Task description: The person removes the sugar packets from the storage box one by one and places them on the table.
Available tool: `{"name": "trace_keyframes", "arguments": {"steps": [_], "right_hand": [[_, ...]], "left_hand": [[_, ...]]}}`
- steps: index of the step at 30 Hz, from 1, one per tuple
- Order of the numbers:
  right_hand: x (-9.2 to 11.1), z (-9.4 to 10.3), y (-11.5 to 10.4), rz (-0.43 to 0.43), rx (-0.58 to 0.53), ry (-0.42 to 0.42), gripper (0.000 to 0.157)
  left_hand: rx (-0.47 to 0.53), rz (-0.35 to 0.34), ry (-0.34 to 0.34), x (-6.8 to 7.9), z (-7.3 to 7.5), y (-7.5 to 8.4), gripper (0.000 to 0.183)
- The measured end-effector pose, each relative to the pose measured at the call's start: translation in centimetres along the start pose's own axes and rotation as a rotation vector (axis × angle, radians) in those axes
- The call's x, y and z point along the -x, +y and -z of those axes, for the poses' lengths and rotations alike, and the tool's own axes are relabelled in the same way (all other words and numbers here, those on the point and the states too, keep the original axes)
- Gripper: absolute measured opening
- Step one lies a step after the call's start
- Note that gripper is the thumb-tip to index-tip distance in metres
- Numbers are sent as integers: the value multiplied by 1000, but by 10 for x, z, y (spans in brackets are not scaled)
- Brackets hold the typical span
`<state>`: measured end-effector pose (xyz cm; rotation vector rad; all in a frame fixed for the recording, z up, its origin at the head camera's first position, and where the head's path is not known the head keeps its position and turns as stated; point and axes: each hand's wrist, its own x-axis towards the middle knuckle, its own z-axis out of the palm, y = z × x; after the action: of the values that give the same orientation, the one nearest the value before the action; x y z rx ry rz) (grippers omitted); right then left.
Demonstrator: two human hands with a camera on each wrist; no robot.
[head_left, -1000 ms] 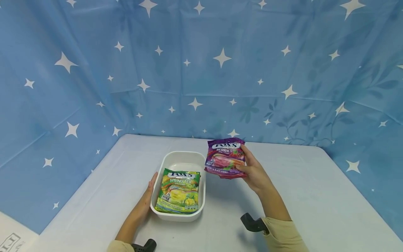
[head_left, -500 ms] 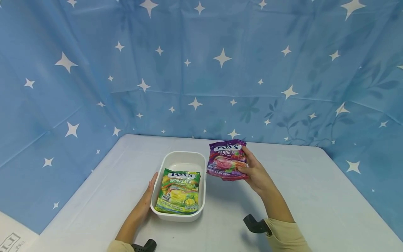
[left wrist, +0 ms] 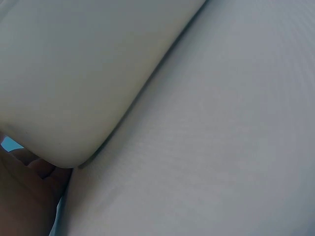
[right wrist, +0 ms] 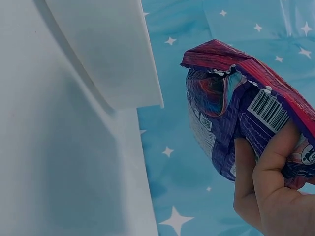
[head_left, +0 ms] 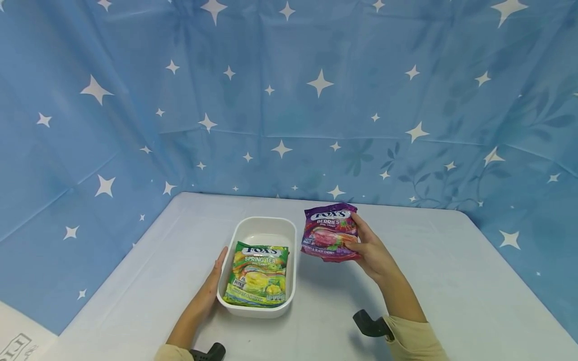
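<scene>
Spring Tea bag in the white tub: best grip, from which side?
I'd pinch the far edge of the Spring Tea bag, coming from above at the far end of the white tub. It lies face up, with bare tub floor beyond that edge and little room at its near one.

The tray (head_left: 256,313) sits on the table (head_left: 433,271), the Spring Tea bag (head_left: 256,276) inside it toward six o'clock. My left hand (head_left: 210,286) rests against its nine o'clock side. At two o'clock from it, my right hand (head_left: 372,253) holds the Berries bag (head_left: 328,233) above the table.
</scene>
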<state>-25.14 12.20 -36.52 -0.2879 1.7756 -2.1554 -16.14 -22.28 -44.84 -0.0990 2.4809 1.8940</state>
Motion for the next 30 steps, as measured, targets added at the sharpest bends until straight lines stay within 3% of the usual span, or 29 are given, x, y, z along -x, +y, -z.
{"name": "trace_keyframes", "arguments": {"steps": [10,30], "right_hand": [[1,2,7,-15,18,2,77],[-1,5,11,-17,46,-21,77]], "left_hand": [[-8,24,-3,1,-1,1,60],[-20,6,-2,-1,1,0,60]]}}
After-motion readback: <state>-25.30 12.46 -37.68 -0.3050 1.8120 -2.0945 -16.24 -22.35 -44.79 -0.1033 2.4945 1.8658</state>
